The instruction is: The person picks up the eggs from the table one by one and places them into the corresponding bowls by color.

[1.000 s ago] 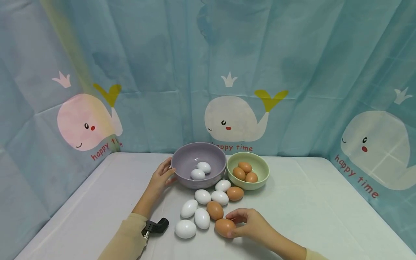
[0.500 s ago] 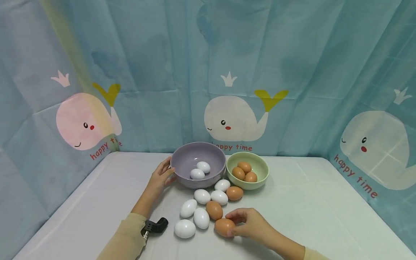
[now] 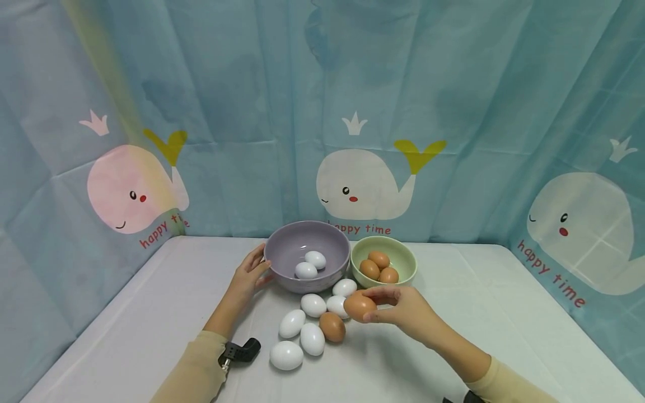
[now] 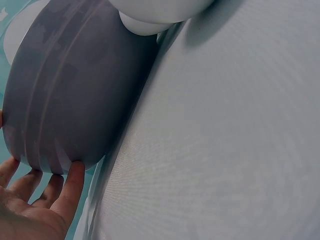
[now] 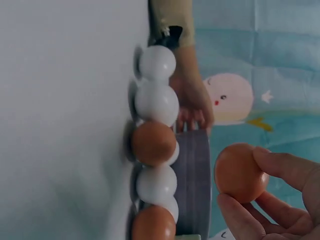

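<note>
My right hand (image 3: 410,313) pinches a brown egg (image 3: 360,307) between thumb and fingers, raised above the table; in the right wrist view the held egg (image 5: 241,172) is apart from the others. My left hand (image 3: 248,274) touches the left outer side of the purple bowl (image 3: 282,246), its fingertips against the wall (image 4: 75,100) in the left wrist view. Two white eggs (image 3: 311,265) lie in that bowl. Right of it, a green bowl (image 3: 407,260) contains three brown eggs (image 3: 379,268). Several white eggs (image 3: 292,323) and a brown egg (image 3: 332,327) lie on the table before the bowls.
A white cloth (image 3: 151,313) covers the table. Behind the bowls hangs a blue curtain (image 3: 252,112) with whale prints. A black strap mount (image 3: 243,351) sits on the left wrist near the front white egg (image 3: 286,355). The held egg partly hides eggs behind it.
My right hand has lifted the front brown egg off the table and moved it up and away, towards the bowls. The left hand has stayed at the purple bowl.
</note>
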The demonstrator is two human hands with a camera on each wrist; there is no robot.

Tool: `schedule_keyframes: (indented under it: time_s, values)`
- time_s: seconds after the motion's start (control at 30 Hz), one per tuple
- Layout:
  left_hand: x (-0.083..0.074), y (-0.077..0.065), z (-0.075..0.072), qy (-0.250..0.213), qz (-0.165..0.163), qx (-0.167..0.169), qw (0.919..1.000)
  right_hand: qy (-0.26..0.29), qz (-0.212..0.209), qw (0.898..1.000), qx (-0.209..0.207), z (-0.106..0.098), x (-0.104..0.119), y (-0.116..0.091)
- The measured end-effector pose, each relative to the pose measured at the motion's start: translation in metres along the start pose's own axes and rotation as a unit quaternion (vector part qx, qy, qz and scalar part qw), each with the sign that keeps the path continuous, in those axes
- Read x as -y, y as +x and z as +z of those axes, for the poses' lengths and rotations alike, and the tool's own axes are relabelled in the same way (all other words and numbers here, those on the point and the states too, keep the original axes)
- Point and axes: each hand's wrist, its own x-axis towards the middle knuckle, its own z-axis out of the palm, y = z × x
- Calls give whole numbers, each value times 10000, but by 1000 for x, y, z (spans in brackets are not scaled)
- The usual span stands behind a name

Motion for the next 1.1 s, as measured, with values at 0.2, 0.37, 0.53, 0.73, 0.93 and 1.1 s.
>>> schedule_keyframes:
  time_s: [0.2,0.37,0.53,0.73,0.93,1.1]
  values:
    - [0,0,-1,12,-69,6,10000,84,106,9998,-168,-11,5,10]
    - [0,-1,-1,-69,28,55,10000,5,199,9988,-450,-18,7,19]
    - [2,-2,-1,-118,278,103,9995,-42,213,9970,-744,-25,8,31]
    - [4,-1,-1,-25,178,63,9998,-65,152,9956,-923,-35,3,51]
    - [3,0,-2,15,36,63,10000,-373,125,9935,-1067,-41,0,67]
    - [2,-1,-2,10,46,54,10000,-312,279,9926,-1141,-45,-3,81]
